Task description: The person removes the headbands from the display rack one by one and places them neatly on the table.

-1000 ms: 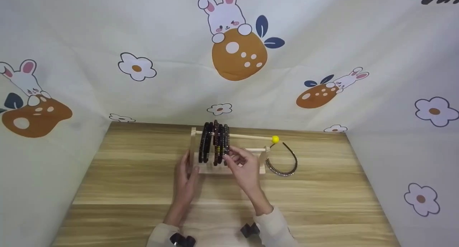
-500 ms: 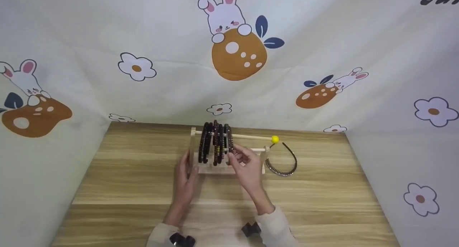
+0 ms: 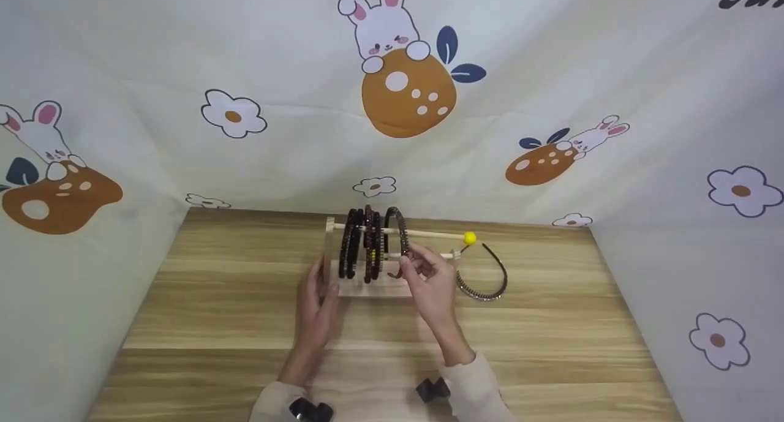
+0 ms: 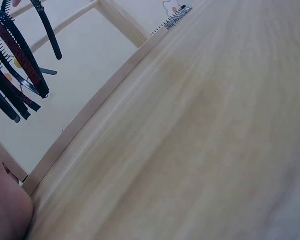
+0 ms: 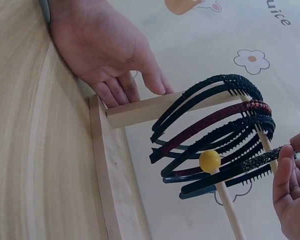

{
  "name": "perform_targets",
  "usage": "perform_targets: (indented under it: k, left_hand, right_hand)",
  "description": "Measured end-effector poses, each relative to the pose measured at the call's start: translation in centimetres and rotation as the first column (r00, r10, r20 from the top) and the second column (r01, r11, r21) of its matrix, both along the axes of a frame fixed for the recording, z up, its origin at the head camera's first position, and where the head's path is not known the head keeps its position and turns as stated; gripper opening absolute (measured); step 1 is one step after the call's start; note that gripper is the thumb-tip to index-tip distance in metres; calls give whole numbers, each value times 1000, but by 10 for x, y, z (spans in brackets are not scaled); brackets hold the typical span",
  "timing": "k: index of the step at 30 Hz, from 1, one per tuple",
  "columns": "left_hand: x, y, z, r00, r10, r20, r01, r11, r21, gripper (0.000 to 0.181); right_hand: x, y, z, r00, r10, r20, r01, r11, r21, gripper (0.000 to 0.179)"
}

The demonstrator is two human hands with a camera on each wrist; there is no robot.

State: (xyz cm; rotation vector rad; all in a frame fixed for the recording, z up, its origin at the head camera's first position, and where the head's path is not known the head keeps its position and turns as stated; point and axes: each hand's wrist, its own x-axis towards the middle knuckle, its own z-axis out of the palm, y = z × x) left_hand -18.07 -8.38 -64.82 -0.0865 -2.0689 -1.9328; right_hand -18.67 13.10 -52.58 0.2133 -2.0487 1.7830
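Note:
In the head view, my right hand (image 3: 432, 287) pinches a dark, glittery toothed headband (image 3: 401, 226) between thumb and fingertips. This headband still loops around the upper rod of a pale wooden stand (image 3: 330, 244), tilted slightly apart from the others. Several dark headbands (image 3: 349, 244), one with red glitter, hang bunched on the rod toward the left post. My left hand (image 3: 317, 305) holds the stand's left end, thumb in front and fingers along the outer side. The right wrist view shows its fingertips partly hidden behind the post (image 5: 150, 109).
A yellow ball (image 3: 470, 238) caps the upper rod's right end. Another headband (image 3: 503, 275) lies on the wood-grain table (image 3: 551, 336) beyond the stand's right side. Patterned cloth (image 3: 294, 158) rises behind and at both sides.
My right hand has drawn the rightmost headband to the right along the rod, opening a gap from the bunch. My left hand has stayed at the stand's left end.

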Motion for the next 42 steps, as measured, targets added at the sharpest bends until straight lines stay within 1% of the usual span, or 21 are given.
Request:
perform_targets:
  k: [6,14,19,22,27,33,42]
  left_hand:
    - [0,0,1,1000,-2,10,2,1000,-15,62]
    - [2,0,3,999,7,32,-7,1000,-19,61]
    - [3,-1,3,999,25,25,-24,999,-45,61]
    - [3,-1,2,999,25,27,-24,999,-48,61]
    - [3,-1,2,999,7,42,-6,1000,-30,61]
    - [4,-1,3,998,11,55,-9,999,-35,61]
    - [3,-1,2,998,4,67,-2,1000,-23,60]
  right_hand:
    - [1,5,5,1000,-20,-18,20,1000,-17,27]
    - [2,8,8,1000,-14,-24,13,999,-47,28]
    - [3,11,11,999,-11,-38,8,998,-63,29]
    - [4,13,12,999,-7,-49,3,997,-71,28]
    - [3,19,15,998,-26,-60,21,996,-83,28]
    - [3,27,18,996,-44,-75,37,995,-95,24]
    - [4,34,24,994,-63,-91,52,992,-114,26]
